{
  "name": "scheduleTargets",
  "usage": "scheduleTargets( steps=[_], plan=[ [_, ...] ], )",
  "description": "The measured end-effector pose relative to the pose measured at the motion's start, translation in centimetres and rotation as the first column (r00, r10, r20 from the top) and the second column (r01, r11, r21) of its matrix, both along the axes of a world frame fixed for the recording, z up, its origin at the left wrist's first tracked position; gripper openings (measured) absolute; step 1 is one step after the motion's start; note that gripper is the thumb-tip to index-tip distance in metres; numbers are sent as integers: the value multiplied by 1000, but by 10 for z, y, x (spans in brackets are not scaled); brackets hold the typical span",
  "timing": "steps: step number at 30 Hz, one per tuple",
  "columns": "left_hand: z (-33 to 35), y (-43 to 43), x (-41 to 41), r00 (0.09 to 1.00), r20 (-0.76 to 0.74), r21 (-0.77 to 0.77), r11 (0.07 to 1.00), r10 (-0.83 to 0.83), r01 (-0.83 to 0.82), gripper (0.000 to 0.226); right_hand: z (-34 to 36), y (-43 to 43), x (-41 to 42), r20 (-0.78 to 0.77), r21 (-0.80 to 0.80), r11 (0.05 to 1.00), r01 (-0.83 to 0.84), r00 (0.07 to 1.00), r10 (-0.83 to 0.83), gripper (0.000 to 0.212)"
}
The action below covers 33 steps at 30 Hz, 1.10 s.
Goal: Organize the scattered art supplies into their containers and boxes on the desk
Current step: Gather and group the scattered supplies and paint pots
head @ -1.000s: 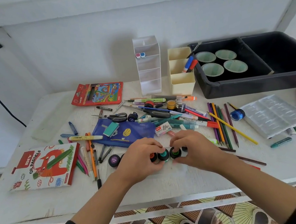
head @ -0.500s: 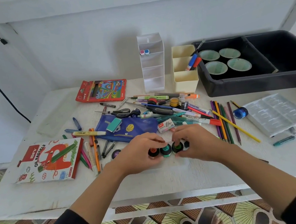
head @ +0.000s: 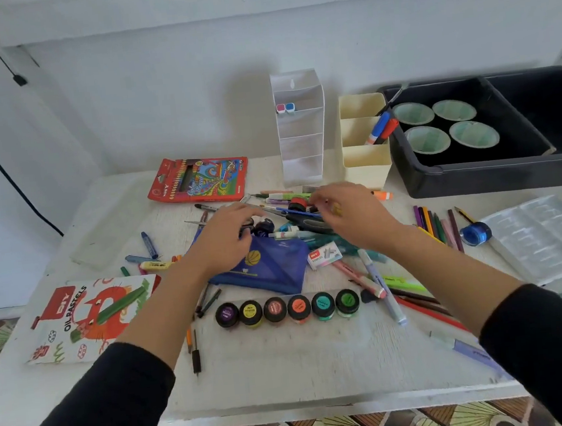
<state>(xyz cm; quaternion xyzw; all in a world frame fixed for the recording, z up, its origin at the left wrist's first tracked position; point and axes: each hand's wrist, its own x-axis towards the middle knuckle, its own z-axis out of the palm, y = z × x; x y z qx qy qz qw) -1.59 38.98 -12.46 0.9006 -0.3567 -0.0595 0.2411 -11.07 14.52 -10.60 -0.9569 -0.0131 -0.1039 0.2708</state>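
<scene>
Several small paint pots [head: 298,309] with coloured lids stand in a row near the desk's front, no hand on them. My left hand [head: 227,242] hovers over the blue pouch [head: 271,268], its fingertips at a dark pot [head: 263,226] beside the scissors; blur hides whether it grips. My right hand [head: 352,219] reaches into the pile of pens, and its fingers pinch a yellow paint pot [head: 336,209]. A red-lidded pot [head: 297,204] sits just left of those fingers.
At the back stand a white tiered organizer [head: 300,125], a cream organizer [head: 366,167] holding markers, and a black tray [head: 475,173] with green cups. A pencil box [head: 197,179], an oil pastels box [head: 87,317], coloured pencils [head: 435,225] and a clear palette [head: 546,235] lie around.
Both hands let go of the row of paint pots at the front and moved back into the pile of supplies. The right hand has closed on the yellow pot.
</scene>
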Motion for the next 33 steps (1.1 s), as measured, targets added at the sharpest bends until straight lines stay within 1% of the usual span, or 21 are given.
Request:
scheduleTargets(
  steps=[3,5,9,16,18,20,22,24,28,30,32,33],
  plan=[
    [-4,-6,13,999,-4,190,981,-50,50,52,-3,0,31,-73,-102,992,-68,995,60,29],
    [-5,-11,16,998,7,223,973,-67,64,52,-8,2,48,-130,-170,978,-123,986,102,35],
    [-5,-14,22,998,2,183,982,-56,55,40,-15,4,68,-195,-298,926,-230,965,177,36],
    [-6,-12,25,995,-51,132,988,-80,86,38,-12,4,84,-254,-439,833,-336,936,243,44],
    [-5,-11,25,995,-54,90,992,-89,94,37,-11,4,84,-243,-469,815,-341,937,252,43],
    [-2,-9,25,995,-46,51,995,-87,90,36,-13,1,81,-185,-481,814,-326,945,270,41],
    [1,-8,25,996,-51,17,997,-72,73,35,-15,-2,76,-123,-473,825,-309,950,286,37],
    [4,-6,24,997,-55,-4,998,-62,62,35,-17,-3,70,-83,-473,837,-274,960,267,33],
    [12,3,19,999,-34,-44,998,-39,38,35,-18,-1,60,38,-434,889,-150,982,184,38],
    [18,8,12,999,-33,-81,997,-13,10,34,-16,2,51,97,-329,939,-102,985,141,37],
    [25,15,1,999,-52,-137,990,14,-21,31,-12,9,36,117,-118,991,-56,991,70,36],
    [28,19,-4,998,-63,-170,985,22,-32,30,-9,14,28,104,-4,999,-35,994,35,37]
  ],
)
